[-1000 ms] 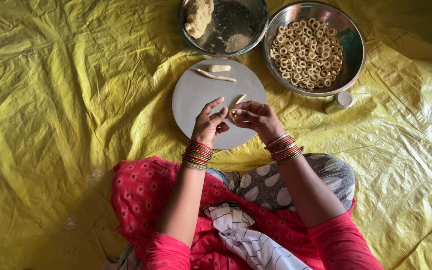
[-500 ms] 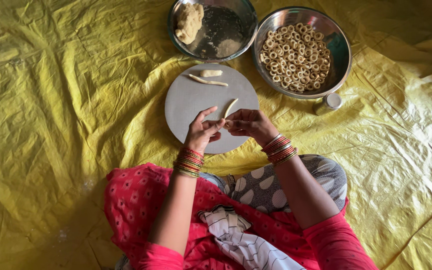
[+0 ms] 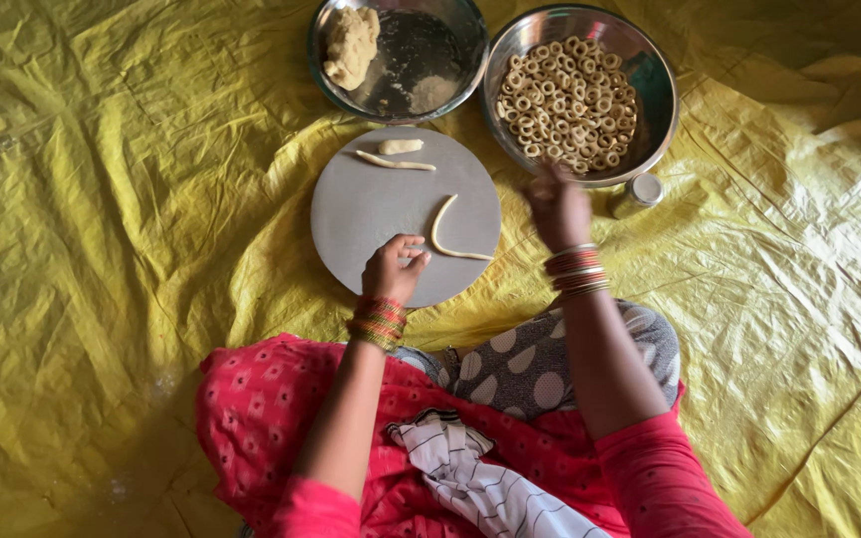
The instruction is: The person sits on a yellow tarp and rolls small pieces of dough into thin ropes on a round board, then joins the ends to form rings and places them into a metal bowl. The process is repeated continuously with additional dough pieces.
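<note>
Head view: the left hand (image 3: 394, 269) rests loosely curled on the round board (image 3: 371, 214), holding nothing, fingertips just beside the dough strip (image 3: 447, 235). The strip lies curved, running from the board's middle toward its right edge. The right hand (image 3: 557, 207), blurred, hovers at the rim of the bowl of rings (image 3: 650, 110); its grip cannot be told.

soft even daylight, sharp throughout except the motion-blurred right hand (image 3: 557, 206).
</note>
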